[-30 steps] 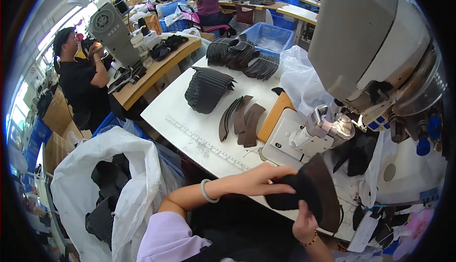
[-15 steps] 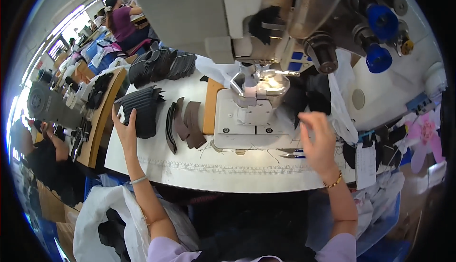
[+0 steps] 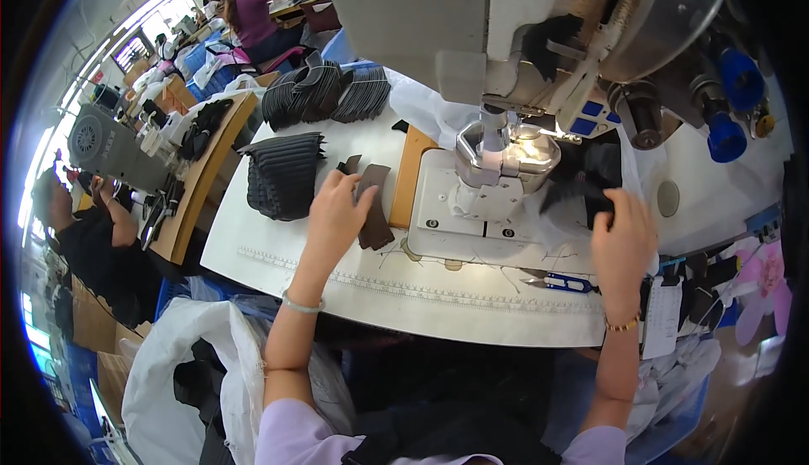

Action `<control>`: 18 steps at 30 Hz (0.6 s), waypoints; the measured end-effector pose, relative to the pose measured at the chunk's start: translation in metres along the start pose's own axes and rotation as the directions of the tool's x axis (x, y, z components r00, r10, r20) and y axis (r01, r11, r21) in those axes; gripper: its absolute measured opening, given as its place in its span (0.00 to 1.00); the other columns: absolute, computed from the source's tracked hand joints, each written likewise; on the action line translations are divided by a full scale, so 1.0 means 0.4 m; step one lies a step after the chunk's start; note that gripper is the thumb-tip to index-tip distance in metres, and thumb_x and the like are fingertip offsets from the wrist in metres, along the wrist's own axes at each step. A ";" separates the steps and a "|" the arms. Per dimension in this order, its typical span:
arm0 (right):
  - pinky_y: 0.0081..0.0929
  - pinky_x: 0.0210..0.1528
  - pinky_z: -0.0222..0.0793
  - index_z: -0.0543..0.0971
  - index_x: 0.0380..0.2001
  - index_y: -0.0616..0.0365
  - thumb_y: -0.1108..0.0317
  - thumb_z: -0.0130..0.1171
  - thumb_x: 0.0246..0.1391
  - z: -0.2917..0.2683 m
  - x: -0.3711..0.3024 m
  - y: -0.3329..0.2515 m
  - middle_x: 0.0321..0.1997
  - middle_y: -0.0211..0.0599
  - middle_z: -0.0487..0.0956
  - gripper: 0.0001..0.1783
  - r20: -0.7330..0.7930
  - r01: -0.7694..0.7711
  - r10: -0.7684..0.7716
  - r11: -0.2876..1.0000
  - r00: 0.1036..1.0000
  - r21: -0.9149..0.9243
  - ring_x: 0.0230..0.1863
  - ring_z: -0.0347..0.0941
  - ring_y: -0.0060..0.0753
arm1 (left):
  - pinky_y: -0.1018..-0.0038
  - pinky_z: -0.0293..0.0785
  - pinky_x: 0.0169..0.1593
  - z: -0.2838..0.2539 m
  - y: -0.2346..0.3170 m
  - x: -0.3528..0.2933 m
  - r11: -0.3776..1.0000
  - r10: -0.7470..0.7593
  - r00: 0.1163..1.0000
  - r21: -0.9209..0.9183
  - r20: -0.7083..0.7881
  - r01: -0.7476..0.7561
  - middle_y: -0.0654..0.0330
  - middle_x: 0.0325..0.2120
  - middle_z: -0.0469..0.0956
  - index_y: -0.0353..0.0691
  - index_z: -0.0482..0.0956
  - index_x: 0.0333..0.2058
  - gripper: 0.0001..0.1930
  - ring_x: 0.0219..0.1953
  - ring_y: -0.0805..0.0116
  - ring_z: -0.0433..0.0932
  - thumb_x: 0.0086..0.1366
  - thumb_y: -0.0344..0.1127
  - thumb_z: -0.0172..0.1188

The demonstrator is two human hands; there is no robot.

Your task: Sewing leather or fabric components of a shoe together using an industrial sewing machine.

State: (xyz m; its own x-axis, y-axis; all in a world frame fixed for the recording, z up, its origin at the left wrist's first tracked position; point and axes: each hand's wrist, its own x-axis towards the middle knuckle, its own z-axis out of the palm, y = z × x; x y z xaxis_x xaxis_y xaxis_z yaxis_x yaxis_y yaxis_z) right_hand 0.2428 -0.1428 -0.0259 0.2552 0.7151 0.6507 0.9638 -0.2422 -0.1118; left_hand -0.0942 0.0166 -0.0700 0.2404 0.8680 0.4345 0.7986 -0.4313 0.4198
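Note:
My left hand (image 3: 339, 216) reaches over the curved strips left of the sewing machine, thumb apart from its bent fingers. Dark strips lie mostly hidden beneath it, one black tip showing past the fingertips; brown curved strips (image 3: 376, 208) lie just right of it. Whether the fingers grip a strip is not visible. My right hand (image 3: 624, 237) pinches a dark fabric piece (image 3: 597, 205) by the machine's right side. Between the hands stands the sewing machine's lit needle area (image 3: 521, 152). A pleated black bundle (image 3: 285, 177) rests farther left.
Blue-handled thread snips (image 3: 566, 282) lie near the table front, beside a printed ruler scale (image 3: 438, 298). Stacked dark pieces (image 3: 316, 94) sit at the back. A white sack (image 3: 181, 355) stands at lower left; another person's arm (image 3: 118, 216) is at a neighbouring machine.
My left hand has moved right from the pleated bundle to the curved strips. My right hand has gone from above the snips to the dark fabric. The view has shifted.

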 end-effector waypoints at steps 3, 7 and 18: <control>0.36 0.48 0.65 0.79 0.36 0.54 0.79 0.60 0.41 -0.088 -0.019 0.007 0.40 0.33 0.76 0.15 -0.001 0.036 -0.036 0.999 0.999 -0.020 0.43 0.71 0.38 | 0.61 0.74 0.43 0.045 -0.012 0.023 0.992 -0.082 0.987 0.105 0.137 0.067 0.47 0.38 0.76 0.31 0.78 0.45 0.21 0.39 0.49 0.78 0.59 0.40 0.66; 0.40 0.53 0.61 0.85 0.27 0.46 0.79 0.60 0.35 -0.156 -0.047 0.004 0.49 0.28 0.75 0.15 -0.125 0.117 -0.118 0.993 0.985 -0.016 0.49 0.65 0.42 | 0.61 0.74 0.44 0.075 -0.023 0.033 0.999 -0.032 0.991 -0.028 0.134 0.036 0.45 0.39 0.76 0.30 0.76 0.48 0.24 0.40 0.48 0.78 0.57 0.39 0.67; 0.29 0.53 0.70 0.85 0.21 0.50 0.81 0.60 0.41 -0.114 0.058 -0.025 0.54 0.43 0.76 0.11 0.307 -0.075 -0.634 0.366 0.710 0.928 0.52 0.75 0.39 | 0.71 0.72 0.52 -0.089 0.260 -0.038 0.199 0.598 0.692 -0.911 0.404 0.360 0.51 0.54 0.74 0.28 0.80 0.45 0.11 0.52 0.65 0.76 0.65 0.26 0.56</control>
State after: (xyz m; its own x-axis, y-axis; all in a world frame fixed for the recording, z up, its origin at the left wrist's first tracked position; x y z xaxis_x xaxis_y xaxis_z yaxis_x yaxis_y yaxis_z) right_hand 0.2354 -0.1537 0.0244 -0.4058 0.8625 0.3024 0.4055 0.4664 -0.7862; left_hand -0.0345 -0.0502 -0.0047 0.8673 0.4419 0.2294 -0.2570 0.0028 0.9664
